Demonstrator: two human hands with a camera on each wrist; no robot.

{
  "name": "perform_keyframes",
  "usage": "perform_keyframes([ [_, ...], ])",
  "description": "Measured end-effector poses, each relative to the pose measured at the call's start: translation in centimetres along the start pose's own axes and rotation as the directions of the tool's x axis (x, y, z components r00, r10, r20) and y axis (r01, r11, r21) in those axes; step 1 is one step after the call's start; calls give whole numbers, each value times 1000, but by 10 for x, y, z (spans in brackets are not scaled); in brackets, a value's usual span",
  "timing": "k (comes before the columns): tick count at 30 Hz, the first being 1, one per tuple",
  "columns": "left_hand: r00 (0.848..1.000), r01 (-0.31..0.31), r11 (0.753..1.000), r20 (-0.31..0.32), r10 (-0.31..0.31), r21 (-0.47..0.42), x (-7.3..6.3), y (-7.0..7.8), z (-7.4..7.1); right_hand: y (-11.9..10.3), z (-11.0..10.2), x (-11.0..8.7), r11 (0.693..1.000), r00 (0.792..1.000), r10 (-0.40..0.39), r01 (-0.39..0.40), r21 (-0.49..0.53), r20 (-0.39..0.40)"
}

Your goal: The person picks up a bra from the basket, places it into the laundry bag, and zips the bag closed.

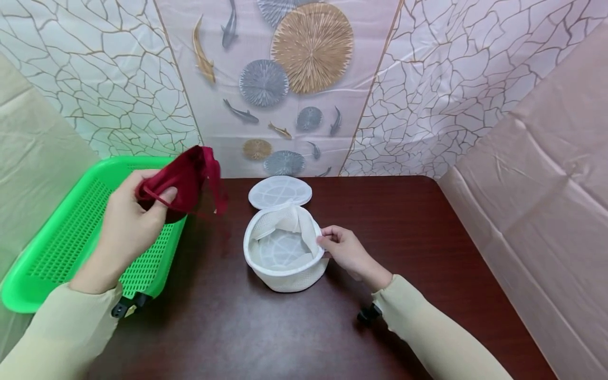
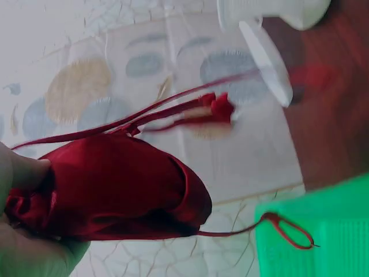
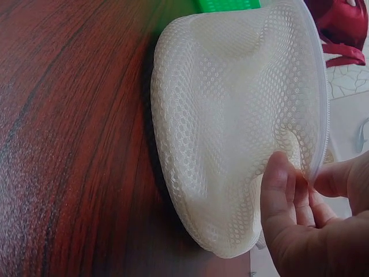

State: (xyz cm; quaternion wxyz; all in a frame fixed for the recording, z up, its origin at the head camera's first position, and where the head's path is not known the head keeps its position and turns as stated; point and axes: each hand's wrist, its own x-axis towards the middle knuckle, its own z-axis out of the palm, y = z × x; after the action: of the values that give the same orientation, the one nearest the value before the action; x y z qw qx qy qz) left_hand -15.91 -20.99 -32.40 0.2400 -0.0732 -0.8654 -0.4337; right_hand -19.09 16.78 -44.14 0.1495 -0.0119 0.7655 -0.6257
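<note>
In the head view my left hand point(image 1: 130, 219) grips a folded red bra point(image 1: 182, 179) in the air, above the inner edge of the green basket. Its straps dangle to the right, and the left wrist view shows the smooth cup point(image 2: 121, 184) close up with a loose strap loop. A round white mesh laundry bag point(image 1: 292, 281) stands on the table with its lid point(image 1: 279, 192) folded back. Thumb and fingers of my right hand point(image 1: 349, 252) pinch the right side of the bag's rim. In the right wrist view its mesh wall point(image 3: 225, 115) looks slightly dented.
A green plastic basket point(image 1: 71, 240) lies at the left of the dark wooden table point(image 1: 404, 221). Patterned cloth point(image 1: 266, 126) hangs behind the table, and plain cloth point(image 1: 537, 211) bounds the right side.
</note>
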Motion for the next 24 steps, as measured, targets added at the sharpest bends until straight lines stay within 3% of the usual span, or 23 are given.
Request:
perform_keyframes([
  [5, 995, -18, 999, 94, 22, -42, -8, 5, 15, 12, -1, 6, 1000, 1000, -24, 24, 19, 0],
  [13, 987, -107, 989, 112, 119, -106, -17, 19, 33, 11, 1, 5, 999, 999, -50, 50, 12, -12],
  [20, 950, -237, 949, 154, 271, -208, -20, 29, 52, 10, 2, 5, 999, 999, -49, 50, 15, -14],
  [24, 930, -270, 938, 194, 313, -219, -22, 29, 65, 11, 3, 6, 999, 999, -51, 52, 15, -12],
])
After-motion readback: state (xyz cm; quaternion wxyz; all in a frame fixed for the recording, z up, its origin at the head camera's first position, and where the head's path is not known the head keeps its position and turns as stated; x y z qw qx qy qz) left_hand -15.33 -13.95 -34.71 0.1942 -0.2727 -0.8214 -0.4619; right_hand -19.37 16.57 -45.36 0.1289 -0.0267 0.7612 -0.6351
